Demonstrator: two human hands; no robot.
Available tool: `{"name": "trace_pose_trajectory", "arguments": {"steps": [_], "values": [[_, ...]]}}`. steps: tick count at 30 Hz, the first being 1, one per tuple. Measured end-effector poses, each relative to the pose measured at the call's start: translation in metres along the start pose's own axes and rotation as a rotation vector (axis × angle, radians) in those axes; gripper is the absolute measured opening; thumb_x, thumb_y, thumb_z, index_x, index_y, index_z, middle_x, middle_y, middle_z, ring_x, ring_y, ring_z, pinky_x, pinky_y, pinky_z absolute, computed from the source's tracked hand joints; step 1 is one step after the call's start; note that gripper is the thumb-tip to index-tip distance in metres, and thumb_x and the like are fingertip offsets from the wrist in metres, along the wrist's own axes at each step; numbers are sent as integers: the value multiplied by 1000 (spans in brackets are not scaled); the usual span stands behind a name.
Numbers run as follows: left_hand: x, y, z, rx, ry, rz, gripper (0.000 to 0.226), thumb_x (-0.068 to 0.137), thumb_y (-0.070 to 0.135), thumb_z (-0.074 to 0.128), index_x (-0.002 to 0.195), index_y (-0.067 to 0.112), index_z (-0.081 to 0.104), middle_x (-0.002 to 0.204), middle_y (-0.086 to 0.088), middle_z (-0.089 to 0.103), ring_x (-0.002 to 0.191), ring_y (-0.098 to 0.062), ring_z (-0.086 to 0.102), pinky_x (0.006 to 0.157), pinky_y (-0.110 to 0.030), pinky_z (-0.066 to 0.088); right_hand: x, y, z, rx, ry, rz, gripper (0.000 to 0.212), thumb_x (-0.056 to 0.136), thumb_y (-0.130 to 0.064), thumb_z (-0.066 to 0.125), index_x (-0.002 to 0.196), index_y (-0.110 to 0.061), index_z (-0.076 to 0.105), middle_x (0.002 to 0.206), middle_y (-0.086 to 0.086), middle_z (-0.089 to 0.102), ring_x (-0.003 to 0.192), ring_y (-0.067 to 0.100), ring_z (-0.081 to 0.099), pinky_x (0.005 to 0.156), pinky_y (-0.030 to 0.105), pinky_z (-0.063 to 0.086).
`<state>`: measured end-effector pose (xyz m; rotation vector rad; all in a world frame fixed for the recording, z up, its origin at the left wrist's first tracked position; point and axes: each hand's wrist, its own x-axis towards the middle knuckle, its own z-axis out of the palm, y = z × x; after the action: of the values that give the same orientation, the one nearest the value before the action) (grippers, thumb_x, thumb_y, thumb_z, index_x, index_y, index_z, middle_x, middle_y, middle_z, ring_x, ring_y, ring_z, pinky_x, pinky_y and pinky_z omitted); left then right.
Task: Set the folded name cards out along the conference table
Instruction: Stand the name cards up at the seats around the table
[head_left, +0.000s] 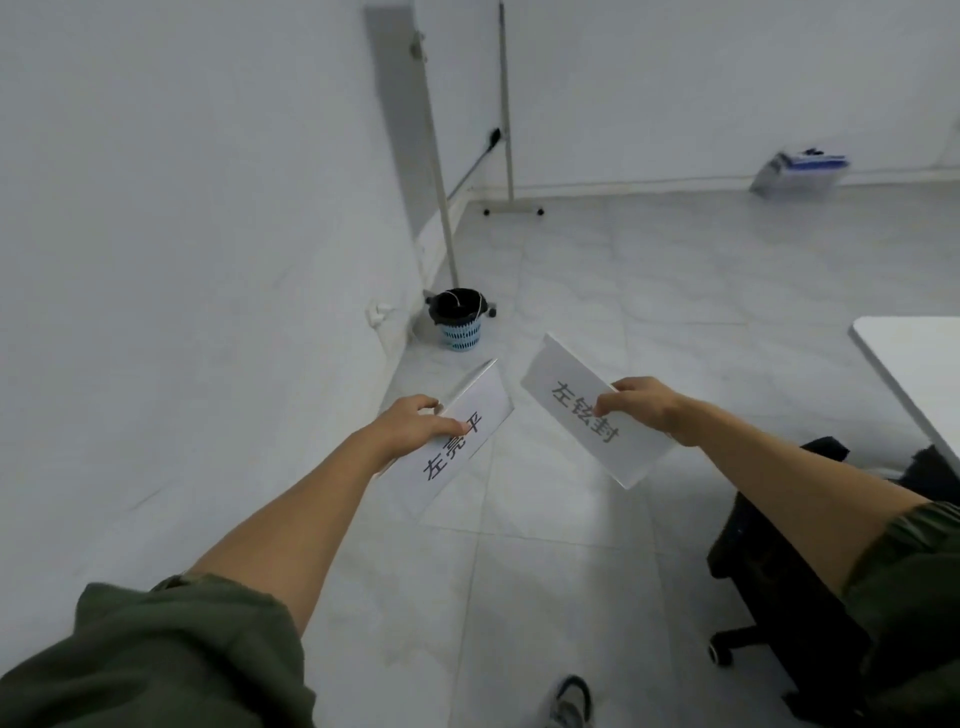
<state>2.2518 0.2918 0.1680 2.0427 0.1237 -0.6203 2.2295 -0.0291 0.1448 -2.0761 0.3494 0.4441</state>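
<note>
Two folded name cards in the air, one per hand, none on the table corner we can see.

Our left hand (415, 422) pinches the left card (480, 402) and our right hand (640, 408) pinches the right card (563, 374). The long axes point away from us. One conference table (914, 364) lies well off to the right, nearer the right hand, beyond one black chair (779, 582).

Two folded name cards, white, each printed with black characters. The left card (462, 441), centre-left of frame, is pinched in the air by the left hand (415, 421) and slants up to the right. The right card (587, 415), centre frame, is pinched by the right hand (639, 405) and slants up to the left. The conference table (914, 364) shows as a white corner at the right edge, well apart from both cards.
</note>
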Motion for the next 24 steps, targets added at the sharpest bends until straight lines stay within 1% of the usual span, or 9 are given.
{"name": "trace_pose_trajectory", "arguments": {"steps": [3, 8, 11, 13, 15, 17, 19, 21, 24], "values": [[63, 43, -15, 24, -15, 22, 90, 62, 41, 85, 139, 18, 43, 126, -13, 59, 88, -24, 69, 74, -36, 56, 61, -30, -38, 8, 22, -8, 27, 81, -25, 69, 105, -13, 69, 96, 12, 72, 82, 30, 70, 69, 32, 57], [164, 101, -37, 26, -21, 40, 77, 72, 33, 82, 137, 17, 44, 118, -13, 63, 84, -23, 69, 67, -31, 53, 156, -71, -82, 5, 32, 1, 22, 83, -24, 69, 103, -15, 68, 92, 10, 72, 79, 28, 69, 64, 29, 54], [218, 129, -49, 32, -44, 39, 54, 77, 28, 79, 120, 21, 49, 98, -5, 66, 75, -19, 68, 60, -28, 51, 209, -86, -100, -9, 29, 4, 25, 81, -23, 70, 104, -15, 68, 93, 10, 72, 83, 30, 70, 65, 28, 54], [270, 149, -56, 42, -58, 39, 49, 78, 25, 79, 117, 20, 49, 91, -3, 66, 72, -18, 68, 57, -27, 51, 254, -95, -116, -1, 39, 9, 27, 80, -23, 70, 105, -14, 69, 93, 11, 73, 83, 30, 71, 65, 29, 55], [325, 172, -63, 77, -77, 58, 59, 75, 27, 80, 125, 13, 52, 100, -7, 67, 76, -19, 69, 59, -27, 52, 300, -104, -134, 9, 58, 12, 28, 80, -24, 70, 107, -14, 69, 94, 10, 73, 82, 29, 70, 65, 28, 54], [384, 197, -68, 101, -93, 81, 78, 72, 32, 82, 138, 13, 46, 119, -11, 63, 88, -22, 68, 65, -30, 53, 346, -113, -155, 20, 93, 17, 30, 80, -23, 70, 109, -13, 69, 94, 11, 73, 82, 28, 70, 64, 28, 53], [433, 232, -74, 140, -142, 109, 89, 67, 38, 84, 142, 15, 41, 130, -11, 58, 97, -25, 66, 72, -33, 54, 388, -124, -180, 32, 141, 35, 33, 80, -23, 70, 111, -12, 68, 95, 11, 72, 83, 28, 70, 66, 29, 54], [491, 275, -81, 168, -188, 153, 94, 60, 45, 85, 139, 16, 46, 128, -10, 59, 97, -24, 67, 75, -33, 55, 429, -141, -212, 63, 199, 50, 40, 79, -25, 71, 117, -13, 65, 99, 12, 72, 86, 28, 70, 69, 30, 55], [559, 336, -75, 208, -229, 191, 77, 65, 38, 85, 129, 12, 53, 114, -10, 65, 78, -20, 70, 59, -26, 54, 465, -148, -255, 106, 281, 71, 46, 78, -27, 73, 122, -16, 62, 104, 12, 70, 87, 28, 69, 72, 33, 56]]}}
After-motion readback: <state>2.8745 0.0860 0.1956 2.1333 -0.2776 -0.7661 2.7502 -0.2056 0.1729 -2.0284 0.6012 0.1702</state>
